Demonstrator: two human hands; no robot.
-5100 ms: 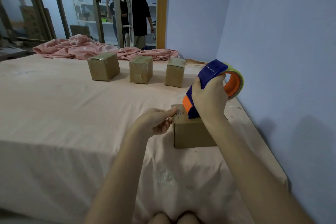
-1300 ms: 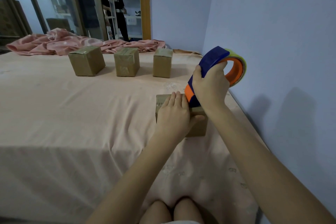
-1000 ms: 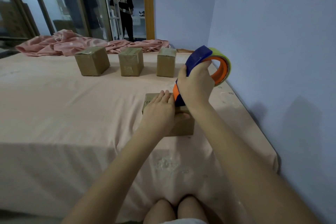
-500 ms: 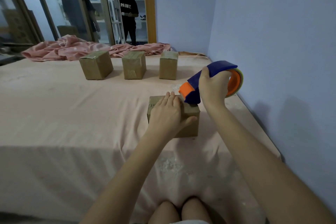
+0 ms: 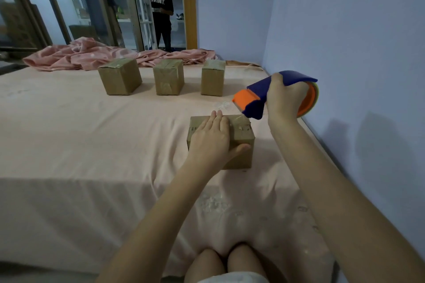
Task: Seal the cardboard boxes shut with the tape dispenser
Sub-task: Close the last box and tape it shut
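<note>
A small cardboard box (image 5: 242, 135) sits on the pink-covered table near its right side, with clear tape across its top. My left hand (image 5: 212, 142) lies flat on the box top, thumb hooked over the near edge. My right hand (image 5: 285, 99) grips a blue and orange tape dispenser (image 5: 257, 96), held in the air just beyond and right of the box, its orange nose pointing left and down. Three more cardboard boxes stand in a row farther back: left (image 5: 119, 79), middle (image 5: 169, 77), right (image 5: 212, 77).
A crumpled pink cloth (image 5: 92, 56) lies along the table's far edge. The lilac wall (image 5: 356, 30) runs close along the table's right side. A person in a black T-shirt (image 5: 161, 9) stands in the doorway behind. My knees (image 5: 226, 259) are at the table's near edge.
My right hand has lifted the tape dispenser off the box top and swung it up and to the right. My left hand stays pressed flat on the box.
</note>
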